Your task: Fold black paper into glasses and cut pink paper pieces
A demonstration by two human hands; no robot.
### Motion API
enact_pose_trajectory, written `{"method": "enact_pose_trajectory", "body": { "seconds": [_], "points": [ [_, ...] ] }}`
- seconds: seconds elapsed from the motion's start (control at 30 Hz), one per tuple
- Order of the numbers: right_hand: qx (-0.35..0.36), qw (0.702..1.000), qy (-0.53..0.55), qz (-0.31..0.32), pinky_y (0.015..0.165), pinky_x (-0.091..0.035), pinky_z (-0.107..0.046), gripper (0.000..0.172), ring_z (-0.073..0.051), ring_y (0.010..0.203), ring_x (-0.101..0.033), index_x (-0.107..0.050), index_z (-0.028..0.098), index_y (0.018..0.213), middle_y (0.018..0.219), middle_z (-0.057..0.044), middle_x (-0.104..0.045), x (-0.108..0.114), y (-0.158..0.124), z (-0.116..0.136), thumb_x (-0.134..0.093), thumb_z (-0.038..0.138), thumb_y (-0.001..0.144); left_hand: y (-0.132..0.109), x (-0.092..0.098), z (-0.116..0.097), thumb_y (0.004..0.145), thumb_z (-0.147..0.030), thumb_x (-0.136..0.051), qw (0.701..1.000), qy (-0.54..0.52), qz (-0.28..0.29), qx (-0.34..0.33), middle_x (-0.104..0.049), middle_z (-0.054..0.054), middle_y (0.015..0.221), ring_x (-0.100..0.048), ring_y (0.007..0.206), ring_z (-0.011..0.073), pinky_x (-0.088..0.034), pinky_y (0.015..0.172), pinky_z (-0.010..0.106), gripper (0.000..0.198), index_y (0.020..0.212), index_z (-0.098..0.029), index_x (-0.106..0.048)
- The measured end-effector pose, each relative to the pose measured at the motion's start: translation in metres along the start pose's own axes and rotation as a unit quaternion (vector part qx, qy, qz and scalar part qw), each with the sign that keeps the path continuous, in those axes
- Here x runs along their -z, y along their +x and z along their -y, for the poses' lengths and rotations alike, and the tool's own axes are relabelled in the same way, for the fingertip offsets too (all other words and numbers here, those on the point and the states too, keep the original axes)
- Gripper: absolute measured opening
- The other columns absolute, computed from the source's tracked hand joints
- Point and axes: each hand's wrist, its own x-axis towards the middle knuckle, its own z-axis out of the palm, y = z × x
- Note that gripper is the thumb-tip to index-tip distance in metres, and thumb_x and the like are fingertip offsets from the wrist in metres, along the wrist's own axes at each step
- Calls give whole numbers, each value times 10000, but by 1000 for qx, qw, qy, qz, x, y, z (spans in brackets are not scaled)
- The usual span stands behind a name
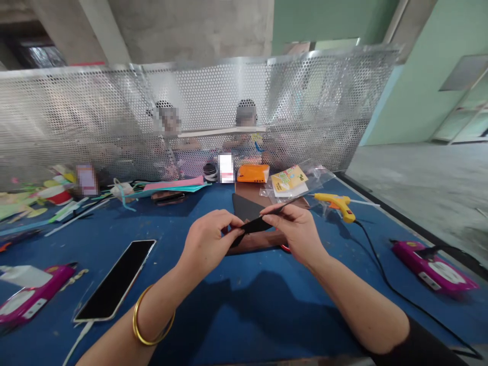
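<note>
Both my hands pinch one black strip [254, 225], thin and sheet-like, held above the middle of the table. My left hand [209, 238] grips its left end between thumb and fingers. At the right end, my right hand [297, 229] closes on it the same way. Just behind the strip lies a flat black sheet [244, 206] on brown sheets [263, 241]. A bit of a red-handled tool [285, 248] peeks out beside my right hand; the rest is hidden. To the right rests a yellow hot glue gun [335, 203] with a glue stick in its back.
The blue table [244, 315] holds a charging phone [118, 280] at left and purple power strips on both sides. Farther back are coloured sheets [175, 185], an orange pack [253, 173] and a plastic bag [292, 182]. Behind a perforated metal screen [213, 96] sit two people.
</note>
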Motion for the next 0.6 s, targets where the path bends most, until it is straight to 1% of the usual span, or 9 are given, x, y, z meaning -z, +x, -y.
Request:
{"method": "enact_pose_trajectory", "body": {
  "seconds": [0.1,0.17,0.23,0.3,0.33,0.4,0.47,0.53,0.6],
  "points": [
    [81,995,-22,52,675,-539,-298,86,-173,726,-676,-791,259,766,765,3,-754,2,-8,10,-778,199,706,-9,5,1,821,-24,-686,997,-8,-39,-73,-724,-28,803,-662,700,103,-463,621,188,194,838,-211,-732],
    [190,976,-64,84,726,-561,-305,135,-169,765,-697,-778,260,832,814,0,-762,5,-21,15,-747,143,771,-18,3,1,871,-38,-631,989,-1,-76,-130,-740,-8,857,-690,756,98,-494,676,171,189,888,-200,-726],
    [315,936,-125,99,747,-575,-299,160,-163,793,-712,-745,232,919,868,-25,-767,9,-41,15,-691,99,848,-31,-5,2,909,-68,-601,980,1,-103,-172,-751,5,882,-707,783,89,-515,718,153,169,917,-190,-717],
    [384,892,-207,120,742,-576,-301,168,-175,832,-711,-732,186,956,907,-70,-764,13,-67,12,-614,80,898,-47,-17,4,933,-110,-598,976,-10,-108,-187,-763,18,914,-721,813,85,-534,755,146,130,939,-186,-704],
    [411,869,-248,118,740,-568,-302,189,-176,821,-705,-734,172,941,868,-72,-758,14,-81,9,-584,63,908,-54,-25,5,945,-126,-588,977,-14,-102,-188,-768,23,930,-727,826,86,-543,768,149,123,943,-184,-696],
    [451,825,-320,116,762,-539,-313,201,-174,790,-689,-741,142,929,790,-62,-748,14,-108,2,-553,70,932,-70,-37,7,965,-142,-555,979,-19,-81,-188,-777,31,962,-738,844,96,-561,773,161,139,946,-183,-686],
    [454,793,-384,129,796,-499,-330,273,-174,794,-681,-744,122,951,795,-56,-757,12,-131,-5,-474,89,977,-85,-43,7,971,-147,-534,981,-17,-51,-188,-783,34,1000,-749,854,121,-583,763,190,159,960,-184,-688],
    [440,778,-429,133,806,-459,-345,346,-177,804,-673,-742,118,968,828,-52,-769,8,-147,-13,-399,93,1001,-99,-43,6,974,-158,-523,982,11,-14,-187,-783,40,1045,-756,871,158,-608,762,242,176,1008,-183,-694],
    [428,771,-455,124,795,-433,-357,367,-184,793,-661,-741,120,965,835,-51,-771,3,-159,-20,-377,94,1003,-113,-38,4,982,-167,-500,980,54,13,-191,-778,52,1073,-754,898,189,-625,773,296,208,1058,-174,-694]
  ]
}}
